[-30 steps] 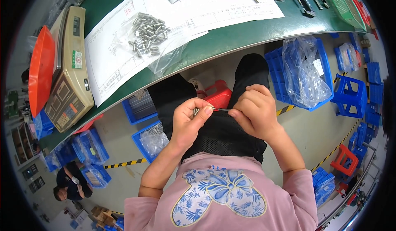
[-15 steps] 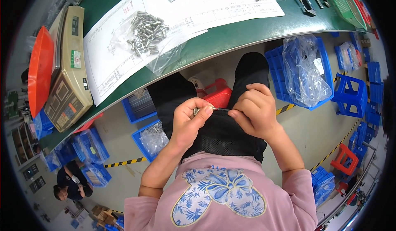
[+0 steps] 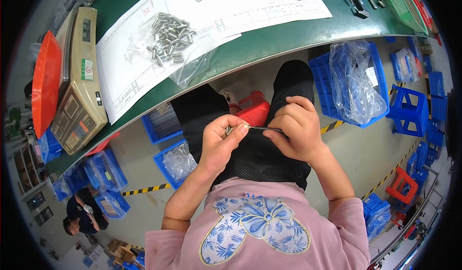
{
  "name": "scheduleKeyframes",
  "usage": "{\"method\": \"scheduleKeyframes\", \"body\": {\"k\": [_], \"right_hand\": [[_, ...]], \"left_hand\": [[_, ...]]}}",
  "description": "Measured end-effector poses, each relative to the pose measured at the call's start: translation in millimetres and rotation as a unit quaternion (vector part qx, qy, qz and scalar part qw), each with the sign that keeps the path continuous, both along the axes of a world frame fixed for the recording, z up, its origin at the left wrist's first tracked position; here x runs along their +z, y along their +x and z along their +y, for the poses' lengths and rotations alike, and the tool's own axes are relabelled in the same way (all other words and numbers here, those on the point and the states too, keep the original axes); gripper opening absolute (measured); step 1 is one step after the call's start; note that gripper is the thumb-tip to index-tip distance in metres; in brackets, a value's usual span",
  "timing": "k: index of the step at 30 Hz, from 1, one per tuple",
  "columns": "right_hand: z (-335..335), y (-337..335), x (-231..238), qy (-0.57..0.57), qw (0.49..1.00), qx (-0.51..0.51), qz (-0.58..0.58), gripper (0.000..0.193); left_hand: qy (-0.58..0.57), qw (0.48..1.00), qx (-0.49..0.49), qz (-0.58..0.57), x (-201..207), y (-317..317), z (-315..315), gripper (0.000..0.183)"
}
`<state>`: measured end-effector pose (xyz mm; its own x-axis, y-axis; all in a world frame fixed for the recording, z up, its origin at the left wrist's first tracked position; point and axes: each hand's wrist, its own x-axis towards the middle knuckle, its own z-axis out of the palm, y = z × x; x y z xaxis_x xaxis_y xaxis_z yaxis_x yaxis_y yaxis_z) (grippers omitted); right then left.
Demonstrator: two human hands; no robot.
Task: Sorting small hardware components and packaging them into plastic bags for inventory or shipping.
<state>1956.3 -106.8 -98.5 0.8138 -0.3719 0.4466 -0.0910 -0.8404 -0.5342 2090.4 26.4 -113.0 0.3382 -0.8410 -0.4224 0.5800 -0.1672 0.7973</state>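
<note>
Above my lap, my left hand (image 3: 222, 139) is closed, its thumb and forefinger pinching a small metal piece (image 3: 229, 129) mostly hidden by the fingers. A thin dark rod (image 3: 259, 128) runs from that pinch across to my right hand (image 3: 299, 128). My right thumb and curled forefinger close on the rod's other end. Whether the rod and the metal piece are joined cannot be made out. On the green table (image 3: 260, 46) ahead, a clear plastic bag with a heap of small metal pins (image 3: 171, 36) lies on printed drawing sheets (image 3: 122, 75).
A beige scale (image 3: 79, 87) with an orange-red tray (image 3: 46, 84) stands at the table's left. Dark hand tools (image 3: 353, 0) and a green basket (image 3: 402, 5) lie far right. Blue crates (image 3: 325, 87) and a blue stool (image 3: 409, 110) flank my legs. Another person (image 3: 82, 212) is at lower left.
My right thumb and fingers have shifted slightly along the rod, and more of its length shows. My left hand keeps its pinch in the same place.
</note>
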Motion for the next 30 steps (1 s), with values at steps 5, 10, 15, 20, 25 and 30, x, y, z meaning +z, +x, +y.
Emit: {"method": "scheduleKeyframes", "body": {"k": [5,10,15,20,25,30], "right_hand": [[-1.1,-1.7,-2.7,-0.008,0.999,0.014,0.031,0.021],[0.4,-6.1,-4.3,-0.024,0.997,0.025,0.071,0.02],[1.9,-0.6,-1.3,-0.011,1.0,0.01,0.018,0.021],[1.8,-4.5,-6.5,-0.032,0.997,0.018,0.075,0.021],[4.0,-0.8,-4.5,-0.02,1.0,0.009,0.02,0.022],[4.1,0.2,-3.3,-0.032,0.999,0.006,0.032,0.021]], "left_hand": [[0.008,1.0,-0.002,-0.001,-0.2,-1.3,0.1,0.012],[0.006,1.0,-0.009,-0.003,0.9,-1.6,-0.7,0.012],[0.003,1.0,-0.011,0.003,-0.8,-1.2,-0.7,0.011],[0.008,1.0,-0.021,-0.004,-0.1,-2.6,-0.7,0.011],[0.007,1.0,-0.023,-0.003,-1.1,-2.4,-0.7,0.01],[0.017,0.999,-0.028,-0.01,-2.9,-1.2,-0.2,0.01]]}}
